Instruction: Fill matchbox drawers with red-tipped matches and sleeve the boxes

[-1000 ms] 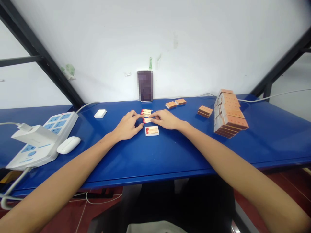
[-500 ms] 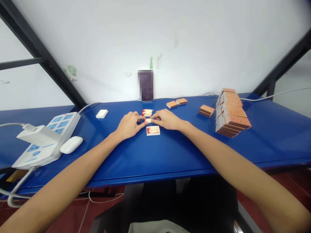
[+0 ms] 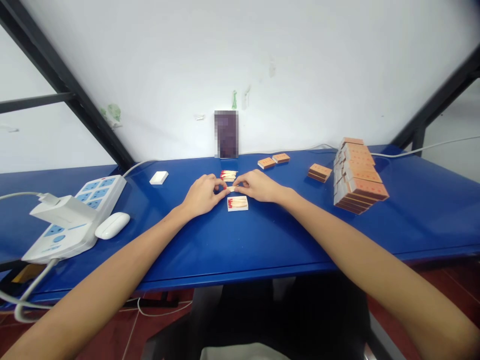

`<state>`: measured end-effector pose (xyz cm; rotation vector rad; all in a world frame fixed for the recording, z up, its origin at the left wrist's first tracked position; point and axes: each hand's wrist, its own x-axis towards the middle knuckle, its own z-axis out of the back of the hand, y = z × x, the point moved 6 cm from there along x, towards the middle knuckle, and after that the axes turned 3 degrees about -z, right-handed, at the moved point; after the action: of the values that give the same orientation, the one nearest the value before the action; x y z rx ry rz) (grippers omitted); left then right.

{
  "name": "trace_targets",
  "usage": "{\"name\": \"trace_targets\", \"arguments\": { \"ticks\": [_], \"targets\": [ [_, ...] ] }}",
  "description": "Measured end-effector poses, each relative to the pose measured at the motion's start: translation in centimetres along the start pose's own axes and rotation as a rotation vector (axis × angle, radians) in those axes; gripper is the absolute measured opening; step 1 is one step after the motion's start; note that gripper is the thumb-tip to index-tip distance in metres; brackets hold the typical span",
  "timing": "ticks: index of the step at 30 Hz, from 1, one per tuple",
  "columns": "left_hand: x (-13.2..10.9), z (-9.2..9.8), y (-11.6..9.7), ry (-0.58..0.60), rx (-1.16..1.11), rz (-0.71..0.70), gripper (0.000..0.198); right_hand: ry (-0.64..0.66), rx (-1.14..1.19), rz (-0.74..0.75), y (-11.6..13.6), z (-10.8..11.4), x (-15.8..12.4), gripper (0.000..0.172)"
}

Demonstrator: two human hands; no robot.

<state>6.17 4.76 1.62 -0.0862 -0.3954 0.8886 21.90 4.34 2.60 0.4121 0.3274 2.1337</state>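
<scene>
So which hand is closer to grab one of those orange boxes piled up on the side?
Probably the right hand: the orange matchbox pile stands on its side of the blue table. The left hand would have to cross over. Both pinch a small match bundle now.

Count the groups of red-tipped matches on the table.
3: a bundle pinched between left hand and right hand, a loose pile just beyond them, a filled tray nearer the person. Closed boxes may hide more.

blue table (image 3: 262,245), red-tipped matches (image 3: 237,202), orange matchboxes (image 3: 356,175), white wall (image 3: 262,60)
</scene>
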Motion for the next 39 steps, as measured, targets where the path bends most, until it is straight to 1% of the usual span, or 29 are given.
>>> {"name": "trace_targets", "arguments": {
  "ticks": [4,6,10,13,16,20,23,27,31,34,39],
  "targets": [
    [0.0,-0.1,0.0,0.003,-0.007,-0.009,0.036,0.049,-0.085,0.082,0.3,-0.2,-0.1,0.029],
    [0.0,-0.1,0.1,0.002,-0.007,-0.005,0.036,0.062,-0.097,0.093,0.3,-0.2,0.0,0.030],
    [-0.2,-0.1,0.1,-0.003,0.036,0.000,0.040,0.025,-0.096,0.089,0.1,-0.2,0.2,0.026],
    [-0.3,0.0,-0.3,0.010,0.098,-0.034,0.044,-0.017,-0.115,0.088,0.2,-0.1,0.2,0.024],
    [-0.3,-0.1,-0.8,0.026,0.124,-0.060,0.040,-0.032,-0.144,0.097,0.4,-0.1,0.1,0.024],
    [-0.2,-0.2,-0.8,-0.001,0.099,-0.055,0.032,0.018,-0.210,0.110,0.6,-0.2,0.0,0.027],
    [-0.3,-0.2,-0.9,-0.008,0.154,-0.058,0.033,0.018,-0.234,0.133,0.9,-0.1,0.0,0.026],
    [-0.3,0.0,-1.9,0.043,0.326,-0.118,0.037,0.023,-0.262,0.106,1.1,-0.1,0.2,0.024],
    [-0.1,0.1,-2.9,0.083,0.463,-0.158,0.032,0.044,-0.338,0.072,1.4,-0.1,0.1,0.025],
    [0.0,-0.3,-2.8,0.117,0.467,-0.136,0.030,0.054,-0.371,0.066,1.5,-0.1,0.1,0.026],
    [0.2,-1.0,-1.7,0.199,0.338,-0.096,0.031,0.098,-0.334,0.059,1.5,-0.3,0.3,0.025]
  ]
}}
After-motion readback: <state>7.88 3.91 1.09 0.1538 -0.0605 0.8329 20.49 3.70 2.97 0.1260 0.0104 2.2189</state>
